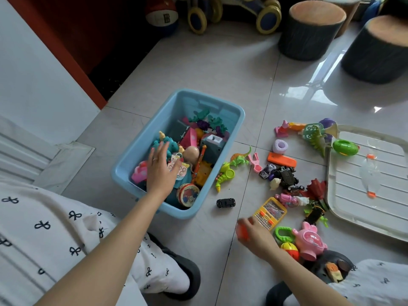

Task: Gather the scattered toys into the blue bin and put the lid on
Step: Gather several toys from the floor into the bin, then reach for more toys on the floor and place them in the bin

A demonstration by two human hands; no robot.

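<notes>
You see a glossy pale tiled floor mirroring window light, a smooth light-blue plastic bin, a ribbed white plastic lid, and matt bow-printed white cloth.

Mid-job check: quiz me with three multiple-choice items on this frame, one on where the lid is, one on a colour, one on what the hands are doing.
1. Where does the white lid lie?
A. On the blue bin
B. On the floor to the right of the scattered toys
C. Leaning on the wall

2. What colour is the small toy car alone on the floor just right of the blue bin?
A. Black
B. Yellow
C. Pink

3. What is the left hand doing?
A. Gripping the lid
B. Resting on the floor
C. Reaching over the toys in the bin with fingers spread

Answers: 1 B, the lid lies flat on the tiles at the frame's right edge, and the bin is uncovered. 2 A, the car is black. 3 C, the open hand is above the bin's contents, while the right hand holds a blurred orange toy.
</notes>
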